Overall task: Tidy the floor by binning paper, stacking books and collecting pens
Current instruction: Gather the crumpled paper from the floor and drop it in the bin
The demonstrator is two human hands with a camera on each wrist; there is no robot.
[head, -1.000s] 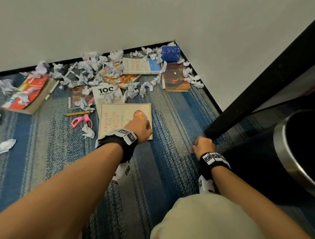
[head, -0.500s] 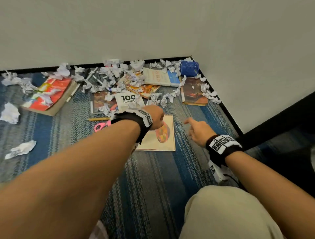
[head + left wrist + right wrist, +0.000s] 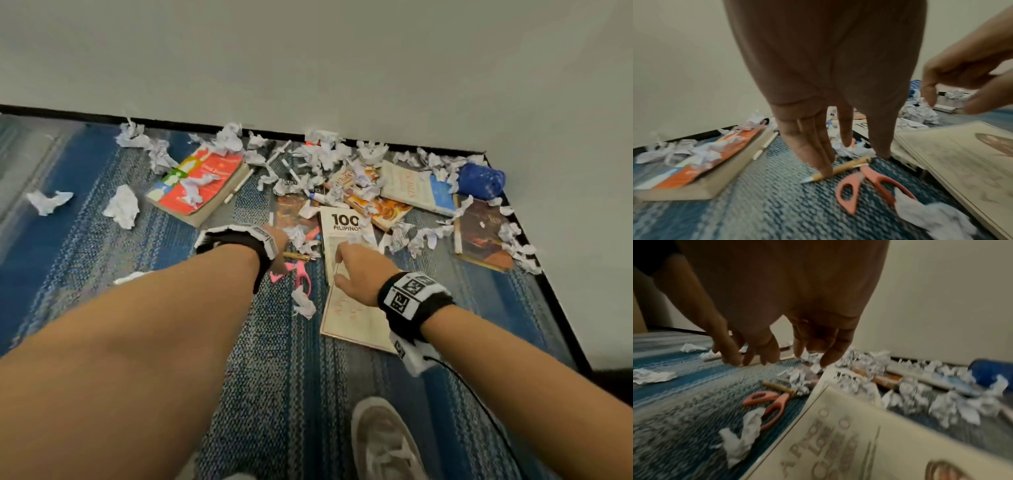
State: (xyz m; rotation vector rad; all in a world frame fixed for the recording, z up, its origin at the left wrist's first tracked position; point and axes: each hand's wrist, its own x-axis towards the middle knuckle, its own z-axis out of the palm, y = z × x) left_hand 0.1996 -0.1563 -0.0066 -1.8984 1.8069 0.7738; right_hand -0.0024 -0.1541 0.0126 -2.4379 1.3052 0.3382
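A tan pen lies on the blue carpet beside pink scissors. My left hand reaches down on it with straight fingers; the fingertips touch the pen near its tip and the thumb stands at its other end. In the head view the pen pokes out past my left hand. My right hand hovers with loosely spread fingers over a cream book and holds nothing. Crumpled paper lies by the scissors.
Several books lie scattered toward the wall among paper balls: a red one, a "100 Filipinos" book and a brown one. More pens lie in the pile. A blue holder sits in the corner. My shoe is near.
My left hand left the cream book and went left down onto the pen. My right hand came from the floor by the black post to over the cream book. The view swung left.
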